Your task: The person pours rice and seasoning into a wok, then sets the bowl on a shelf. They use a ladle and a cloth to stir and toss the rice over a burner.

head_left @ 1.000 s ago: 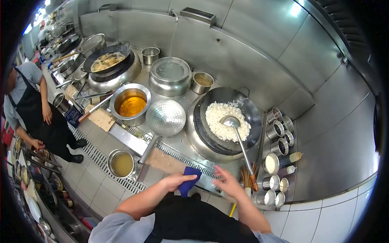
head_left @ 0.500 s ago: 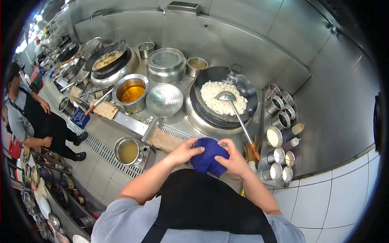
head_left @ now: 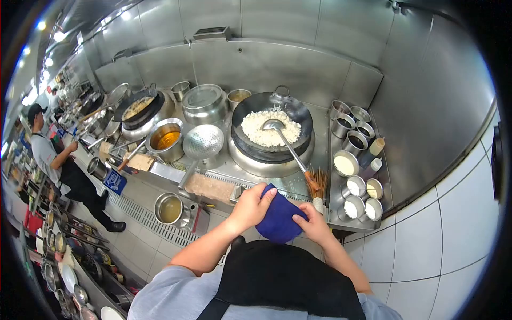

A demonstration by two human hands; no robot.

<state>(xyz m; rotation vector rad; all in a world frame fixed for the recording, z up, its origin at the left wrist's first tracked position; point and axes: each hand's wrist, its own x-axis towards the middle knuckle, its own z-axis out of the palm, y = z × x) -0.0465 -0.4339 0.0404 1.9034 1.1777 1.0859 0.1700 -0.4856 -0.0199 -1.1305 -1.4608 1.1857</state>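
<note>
Between my two hands hangs a dark blue cloth (head_left: 279, 217), spread fairly flat in front of my apron. My left hand (head_left: 250, 207) pinches its upper left edge, thumb on top. At its right edge, my right hand (head_left: 313, 224) grips it between thumb and fingers. Just beyond the cloth, a wok (head_left: 298, 109) sits on the burner with white rice (head_left: 256, 128) in it. A ladle (head_left: 288, 144) rests in the rice, its wooden handle end pointing toward me. A bamboo brush (head_left: 319, 184) stands close to that handle.
Several metal seasoning containers (head_left: 345, 164) and squeeze bottles (head_left: 373, 166) line the right side. Left of the wok are a perforated strainer (head_left: 204, 142) and a pot of orange oil (head_left: 166, 140). A lower pot (head_left: 169, 208) holds cloudy liquid. A co-worker (head_left: 58, 160) stands at left.
The cloth went from bunched up to stretched flatter, and my hands moved slightly apart and lower. My view has shifted. The co-worker at left now has a forearm raised.
</note>
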